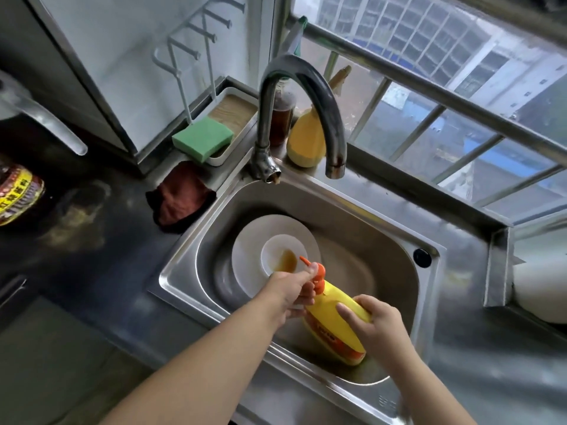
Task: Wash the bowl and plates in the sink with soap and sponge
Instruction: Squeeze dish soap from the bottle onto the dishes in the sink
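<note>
my left hand pinches soap bottle pump | right hand wraps its body, tilted over sink | plates stacked inside: glazed, likely slippery, fragile, best held by rims | sponge on tray

left hand fingers curled, right hand gripping

We're in a home kitchen here: a stainless steel sink sunk into a dark bench, a curved tap arching over it, and white plates lying in the basin. Behind the tap there's a green sponge in a small tray, a rag slumped on the bench, bottles on the ledge. A barred window looks out on neighbouring buildings.
</note>
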